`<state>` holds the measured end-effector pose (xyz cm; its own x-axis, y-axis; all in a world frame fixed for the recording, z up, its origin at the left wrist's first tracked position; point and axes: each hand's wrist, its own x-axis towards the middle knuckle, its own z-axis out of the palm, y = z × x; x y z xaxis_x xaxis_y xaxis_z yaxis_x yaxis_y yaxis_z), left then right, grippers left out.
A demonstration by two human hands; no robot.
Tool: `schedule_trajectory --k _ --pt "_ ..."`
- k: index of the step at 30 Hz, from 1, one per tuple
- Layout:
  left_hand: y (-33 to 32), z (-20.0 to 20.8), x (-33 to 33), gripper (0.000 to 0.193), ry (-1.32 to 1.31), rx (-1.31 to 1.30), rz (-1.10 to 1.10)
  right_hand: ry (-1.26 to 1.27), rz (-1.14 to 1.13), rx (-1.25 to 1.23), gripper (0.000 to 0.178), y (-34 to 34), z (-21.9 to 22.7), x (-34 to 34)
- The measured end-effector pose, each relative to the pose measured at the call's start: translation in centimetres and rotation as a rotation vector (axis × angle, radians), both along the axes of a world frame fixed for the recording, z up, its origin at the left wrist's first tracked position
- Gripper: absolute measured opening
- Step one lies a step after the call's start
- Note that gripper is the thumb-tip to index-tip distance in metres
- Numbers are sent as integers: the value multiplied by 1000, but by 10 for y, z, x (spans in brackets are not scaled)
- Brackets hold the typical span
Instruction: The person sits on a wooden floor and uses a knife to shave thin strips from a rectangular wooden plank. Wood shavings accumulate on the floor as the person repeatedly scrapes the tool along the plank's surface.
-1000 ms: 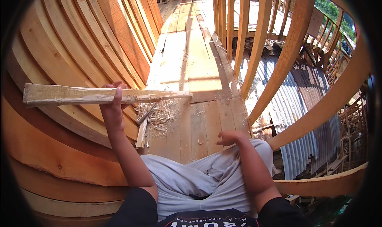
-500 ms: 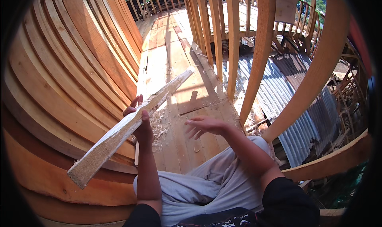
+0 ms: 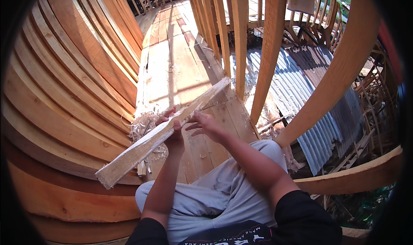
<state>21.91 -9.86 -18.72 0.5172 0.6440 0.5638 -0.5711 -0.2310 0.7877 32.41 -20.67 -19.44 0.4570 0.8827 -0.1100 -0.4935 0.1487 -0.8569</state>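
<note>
Over my remote feed, the wooden piece (image 3: 155, 138) is held aslant above the plank floor (image 3: 202, 159), beyond the crossed legs in grey trousers (image 3: 202, 202). Broad end low at left, slim end up toward the upright slats (image 3: 267, 51). The left hand (image 3: 174, 136) grips it near mid-length, thumb on the near side, fingers round the far edge. The right hand (image 3: 209, 127) is unclenched, fingers spread and slightly bent, beside the slimmer half (whether a fingertip touches the edge, I can't tell).

Progress, my judgement: shaping looks well begun. Done: a waist near the middle and one half taken down narrower, with pale, fresh-looking faces. Left, I'd say: the slim half's lower edge looks ragged and the broad end rough, so smoothing seems unfinished. Wood shavings (image 3: 143, 121) lie by the stacked boards (image 3: 56, 73), presumably from such cutting.
</note>
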Motion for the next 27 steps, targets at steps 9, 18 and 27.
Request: schedule_trajectory --k 9,18,27 --pt "48 26 -45 73 641 281 -390 194 -151 114 45 2 -19 11" --pt "47 57 -147 105 89 -937 -1214 77 -180 -82 34 5 -22 24" --pt "24 24 -129 78 209 -1274 -1206 -83 -97 -379 41 -13 -47 47"
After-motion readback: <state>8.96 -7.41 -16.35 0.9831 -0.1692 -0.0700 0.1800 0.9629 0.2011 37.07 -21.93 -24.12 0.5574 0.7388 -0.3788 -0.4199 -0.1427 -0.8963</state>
